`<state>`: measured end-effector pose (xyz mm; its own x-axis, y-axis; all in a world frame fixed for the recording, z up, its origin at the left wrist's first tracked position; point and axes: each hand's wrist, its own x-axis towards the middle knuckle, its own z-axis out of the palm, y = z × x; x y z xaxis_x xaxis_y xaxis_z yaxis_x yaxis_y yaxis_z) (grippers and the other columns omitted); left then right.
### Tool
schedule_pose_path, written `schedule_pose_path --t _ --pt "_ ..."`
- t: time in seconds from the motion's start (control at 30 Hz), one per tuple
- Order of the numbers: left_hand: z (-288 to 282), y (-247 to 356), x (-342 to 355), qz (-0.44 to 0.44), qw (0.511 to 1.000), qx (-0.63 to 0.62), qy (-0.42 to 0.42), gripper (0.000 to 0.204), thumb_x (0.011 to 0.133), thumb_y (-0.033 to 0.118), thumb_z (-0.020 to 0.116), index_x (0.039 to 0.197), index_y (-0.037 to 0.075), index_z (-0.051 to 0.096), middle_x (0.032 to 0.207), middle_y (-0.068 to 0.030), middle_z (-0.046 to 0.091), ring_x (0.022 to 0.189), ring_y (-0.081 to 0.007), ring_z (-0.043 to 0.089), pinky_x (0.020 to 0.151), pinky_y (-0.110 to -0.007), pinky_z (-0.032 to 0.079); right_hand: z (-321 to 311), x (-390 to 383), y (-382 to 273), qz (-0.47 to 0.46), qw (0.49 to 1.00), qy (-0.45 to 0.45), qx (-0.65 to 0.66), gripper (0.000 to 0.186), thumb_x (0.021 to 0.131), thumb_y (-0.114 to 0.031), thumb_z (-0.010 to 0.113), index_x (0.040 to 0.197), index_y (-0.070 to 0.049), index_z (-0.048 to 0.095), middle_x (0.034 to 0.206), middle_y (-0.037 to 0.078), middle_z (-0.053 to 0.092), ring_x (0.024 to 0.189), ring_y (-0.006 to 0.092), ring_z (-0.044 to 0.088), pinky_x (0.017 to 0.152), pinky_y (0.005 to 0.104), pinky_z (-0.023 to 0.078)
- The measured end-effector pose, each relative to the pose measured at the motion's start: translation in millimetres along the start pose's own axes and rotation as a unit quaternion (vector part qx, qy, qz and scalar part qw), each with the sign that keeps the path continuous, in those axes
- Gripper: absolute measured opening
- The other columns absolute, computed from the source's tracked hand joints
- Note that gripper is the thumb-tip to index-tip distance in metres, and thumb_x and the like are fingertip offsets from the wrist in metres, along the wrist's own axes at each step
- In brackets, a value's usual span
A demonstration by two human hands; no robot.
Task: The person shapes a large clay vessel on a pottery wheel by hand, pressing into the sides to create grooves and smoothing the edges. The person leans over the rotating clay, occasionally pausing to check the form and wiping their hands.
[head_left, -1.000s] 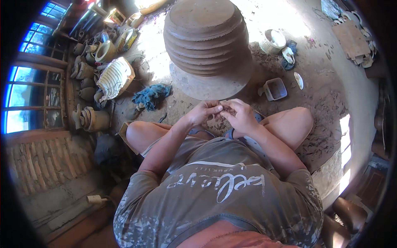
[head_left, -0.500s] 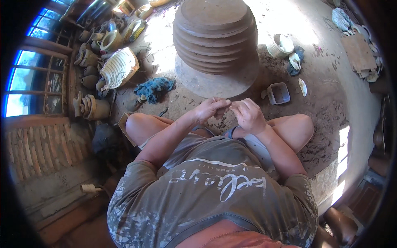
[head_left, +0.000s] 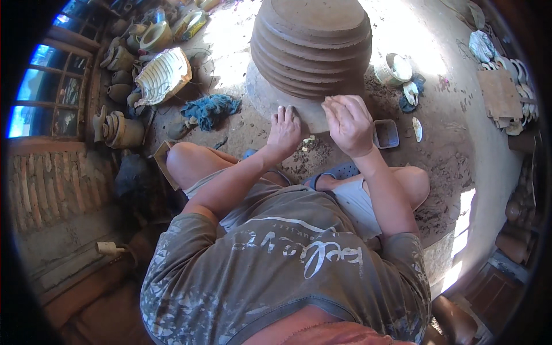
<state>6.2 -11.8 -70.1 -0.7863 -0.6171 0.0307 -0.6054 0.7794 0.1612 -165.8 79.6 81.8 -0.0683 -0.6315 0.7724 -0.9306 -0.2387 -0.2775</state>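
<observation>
Head view: one large ribbed clay vessel (head_left: 310, 49), brown and matte, stands on one round turntable slab (head_left: 270, 98) at twelve o'clock of the seated person. Two hands work at its base. The left hand (head_left: 284, 129) lies flat, fingers spread, on the slab's edge at six o'clock of the vessel. The right hand (head_left: 348, 123) is loosely curled, its fingertips pinched at the vessel's lower wall; whether it holds clay I cannot tell. One small rectangular grey tray (head_left: 385, 133) sits at three o'clock of the right hand, one crumpled blue rag (head_left: 210, 109) at nine o'clock of the left. Half a second ago both hands met near the lap; they have since reached forward to the vessel.
</observation>
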Motion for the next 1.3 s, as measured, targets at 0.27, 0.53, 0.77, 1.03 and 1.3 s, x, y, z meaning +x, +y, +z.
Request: schedule_pose_path --t 0.27,0.53,0.77,1.03,1.3 --pt "-25.0 -15.6 6.9 -0.018 1.000 -0.020 -0.014 0.096 0.073 0.057 0.088 0.135 -0.010 0.059 0.153 -0.0254 0.046 0.145 -0.0434 0.040 0.115 -0.055 0.036 14.6 21.8 13.0 -0.106 0.990 -0.023 -0.087 0.019 0.078 -0.008 0.081 0.096 -0.008 0.076 0.094 0.003 0.066 0.089 0.0228 0.065 0.080 0.0368 0.055" --pt "-43.2 -73.9 16.3 0.062 0.993 -0.014 -0.098 0.082 0.081 0.057 0.082 0.127 -0.009 0.067 0.163 -0.0242 0.038 0.156 -0.0460 0.030 0.129 -0.053 0.027 14.3 28.0 23.0 -0.164 0.980 -0.003 -0.110 0.010 0.081 -0.011 0.082 0.089 -0.012 0.078 0.096 -0.002 0.068 0.088 0.0185 0.062 0.075 0.0360 0.047" --pt "-54.2 -118.2 33.8 0.126 0.980 0.034 -0.148 0.091 0.082 0.065 0.078 0.135 -0.007 0.062 0.162 -0.0232 0.041 0.158 -0.0397 0.029 0.131 -0.048 0.026 2.6 24.0 40.6 -0.172 0.980 -0.031 -0.094 0.018 0.077 -0.013 0.089 0.093 -0.013 0.081 0.093 -0.004 0.069 0.085 0.0181 0.062 0.077 0.0362 0.047" --pt "-62.2 -128.8 42.0 0.137 0.977 0.017 -0.165 0.089 0.082 0.063 0.078 0.131 -0.010 0.062 0.160 -0.0248 0.042 0.158 -0.0396 0.029 0.131 -0.047 0.027 -15.5 16.2 77.3 -0.140 0.989 -0.009 -0.054 0.022 0.074 -0.009 0.089 0.094 -0.012 0.082 0.093 -0.001 0.069 0.084 0.0218 0.063 0.075 0.0387 0.052" --pt "-46.9 -96.6 20.2 0.100 0.987 0.055 -0.117 0.092 0.084 0.067 0.074 0.130 -0.012 0.064 0.160 -0.0242 0.043 0.156 -0.0394 0.032 0.129 -0.050 0.026 -12.2 -24.8 90.4 0.456 0.790 0.163 0.377 0.011 0.094 -0.002 0.079 0.105 -0.003 0.079 0.102 0.005 0.078 0.086 0.0121 0.070 0.068 0.0257 0.053"
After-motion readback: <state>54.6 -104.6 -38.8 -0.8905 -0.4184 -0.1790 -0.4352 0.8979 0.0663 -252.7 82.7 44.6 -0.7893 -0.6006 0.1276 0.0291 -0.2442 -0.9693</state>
